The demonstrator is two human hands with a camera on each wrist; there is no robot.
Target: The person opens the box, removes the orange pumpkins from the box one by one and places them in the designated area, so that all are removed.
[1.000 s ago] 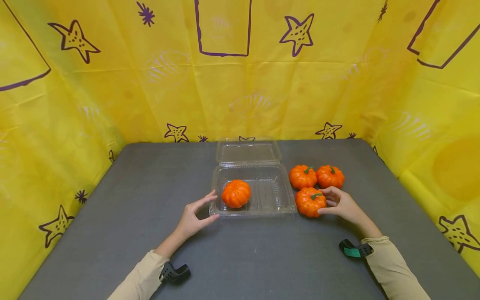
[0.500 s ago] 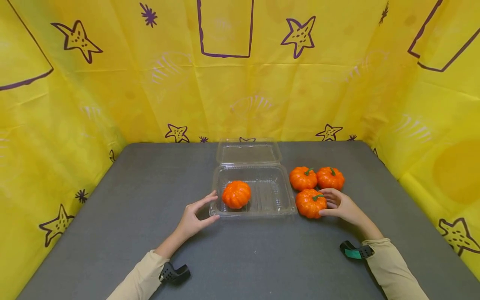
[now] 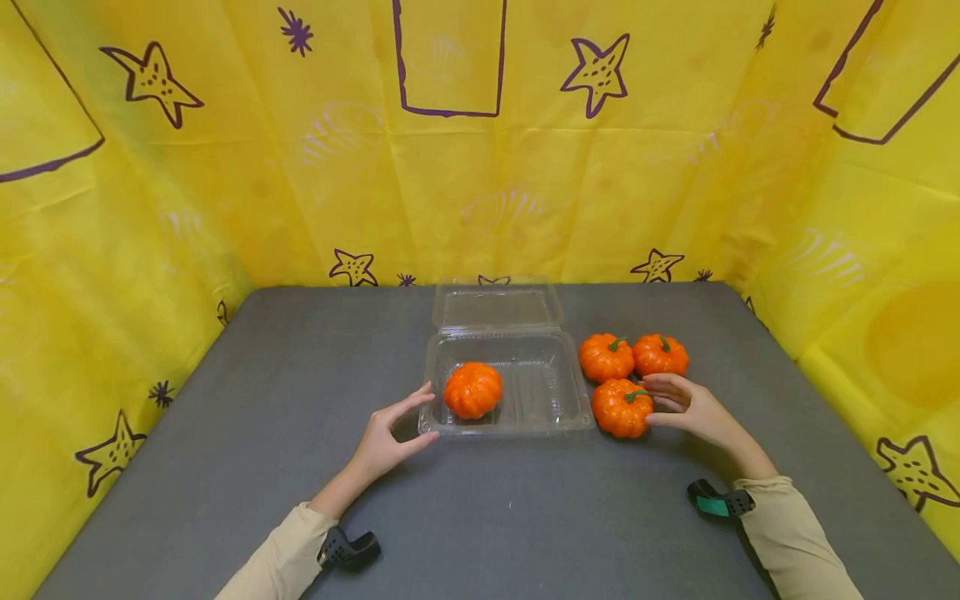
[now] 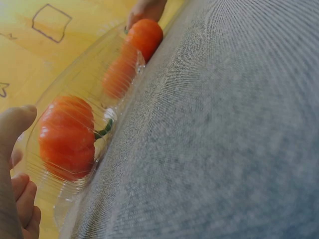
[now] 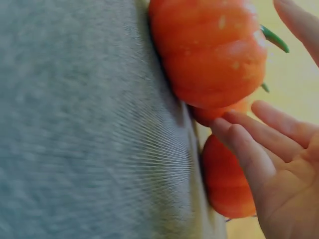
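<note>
A clear plastic clamshell box lies with its lid folded back, and an orange mini pumpkin sits in its left half. My left hand is at the box's left side, thumb and fingers spread apart, the fingertips at its rim. To the right of the box stands a green-stemmed pumpkin. My right hand is just beside it, fingers loosely extended; in the right wrist view the palm holds nothing. Two more pumpkins, one nearer the box and one farther right, sit behind.
A dark grey cloth covers the table. Yellow patterned fabric hangs at the back and both sides. Each wrist wears a black mount, the left one and the right one.
My right hand has drawn back slightly to the right from the front pumpkin, its thumb coming away a little. The left hand, box and pumpkins stay in place.
</note>
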